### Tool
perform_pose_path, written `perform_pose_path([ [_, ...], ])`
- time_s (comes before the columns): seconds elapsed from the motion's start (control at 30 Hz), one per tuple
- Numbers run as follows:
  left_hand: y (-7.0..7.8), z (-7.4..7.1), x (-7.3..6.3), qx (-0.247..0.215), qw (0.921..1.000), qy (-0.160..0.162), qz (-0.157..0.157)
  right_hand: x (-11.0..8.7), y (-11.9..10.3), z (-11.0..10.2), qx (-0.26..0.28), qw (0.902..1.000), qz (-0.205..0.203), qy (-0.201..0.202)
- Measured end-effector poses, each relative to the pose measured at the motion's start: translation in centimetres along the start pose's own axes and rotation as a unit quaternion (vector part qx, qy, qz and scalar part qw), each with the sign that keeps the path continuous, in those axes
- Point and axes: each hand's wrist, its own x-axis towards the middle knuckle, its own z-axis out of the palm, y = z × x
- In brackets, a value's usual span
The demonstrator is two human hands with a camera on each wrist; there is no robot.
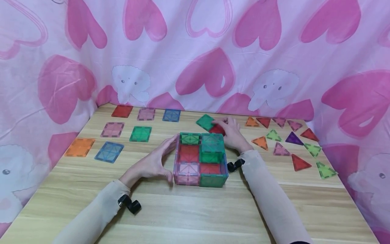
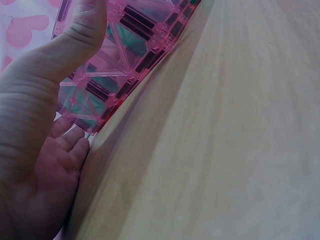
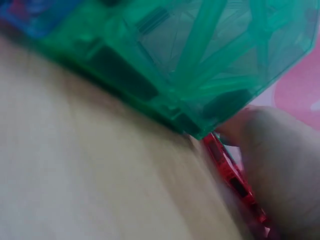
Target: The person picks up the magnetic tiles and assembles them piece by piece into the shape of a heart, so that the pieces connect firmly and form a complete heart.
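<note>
A box of clear magnetic tiles (image 1: 188, 174), pink, green and red, stands between the hands in the head view. My left hand (image 1: 156, 159) lies along its left side, thumb near the front corner and fingers extended toward the back. The left wrist view shows the thumb in front of the pink wall (image 2: 125, 50). Behind the box, my right hand (image 1: 230, 130) pinches a red square tile (image 1: 217, 129), partly hidden by the fingers. A green square tile (image 1: 205, 122) lies beside it. In the right wrist view, the red tile's edge (image 3: 232, 172) shows beside the hand.
Several loose squares lie to the left, among them an orange tile (image 1: 80, 147), a blue tile (image 1: 109, 151) and a green tile (image 1: 140, 134). On the right are several triangles, including a purple triangle (image 1: 294, 138). A pink curtain (image 1: 195, 54) hangs behind the wooden table (image 1: 182, 217).
</note>
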Motion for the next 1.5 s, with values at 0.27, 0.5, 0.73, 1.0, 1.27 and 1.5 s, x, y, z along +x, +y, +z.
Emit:
perform_pose_path([
  [0.27, -0.4, 0.1, 0.3, 0.004, 0.9999, -0.005, 0.016, -0.8, 0.8, -1.8, 0.024, 0.9966, 0.078, -0.011],
  [0.5, -0.3, 0.0, 0.0, 0.004, 1.0, 0.0, 0.008, -1.1, 0.8, -2.9, -0.001, 0.9933, 0.096, -0.064],
  [0.73, -0.3, 0.0, -0.2, 0.007, 0.9999, 0.002, 0.008, -1.9, 0.7, -2.7, 0.0, 0.9945, 0.092, -0.049],
  [1.0, -0.1, -0.3, -0.2, 0.004, 1.0, 0.003, 0.002, -3.6, 0.2, -2.2, 0.027, 0.9966, 0.078, 0.008],
  [1.27, -0.1, -0.3, -0.2, 0.007, 1.0, 0.005, 0.003, -6.1, -0.3, -2.4, 0.01, 0.995, 0.099, 0.012],
  [1.5, 0.1, 0.1, -0.1, 0.018, 0.9996, 0.007, -0.019, -7.7, -0.9, -3.3, 0.023, 0.9898, 0.137, 0.033],
])
